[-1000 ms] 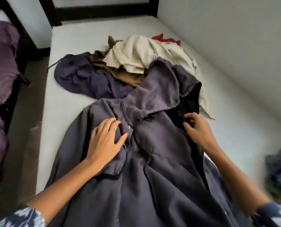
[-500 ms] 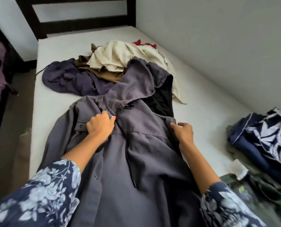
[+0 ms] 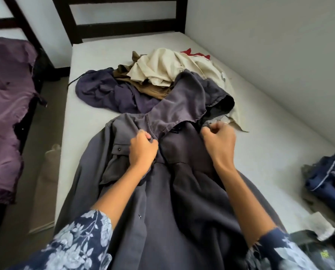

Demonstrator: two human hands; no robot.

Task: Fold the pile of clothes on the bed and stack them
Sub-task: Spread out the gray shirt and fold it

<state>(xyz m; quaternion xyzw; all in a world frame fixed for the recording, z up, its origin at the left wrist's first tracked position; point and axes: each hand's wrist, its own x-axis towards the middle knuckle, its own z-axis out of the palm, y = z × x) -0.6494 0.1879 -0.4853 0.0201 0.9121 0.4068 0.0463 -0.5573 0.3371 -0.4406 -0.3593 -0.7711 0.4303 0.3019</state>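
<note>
Jacket (image 3: 182, 191), grey and hooded, lies spread face-up along the mattress (image 3: 270, 152), its long axis running from the near edge toward the headboard (image 3: 123, 26); the hood (image 3: 182, 102) points away and overlaps the unfolded pile.

Left hand (image 3: 142, 148): fingers curled, gripping the left front panel just below the collar. Right hand (image 3: 219, 142): likewise closed, bunching the right front edge beside the hood opening. Both hands sit level with each other, either side of the centre line, roughly equally near the collar.

Pile (image 3: 159, 80) of cream, brown, purple and red garments rests in the far half of the mattress, beyond the hood and touching it. Folded stack (image 3: 326, 180) of navy items sits at the right edge, well apart from the jacket.

Assessment: the work is at the squaring-up stage of this one garment; most of the pile is not yet folded. The next fold likely turns on the jacket's length lying straight ahead of both hands, so sides would come inward across that axis. The hood's overlap with the pile could drag loose items.
</note>
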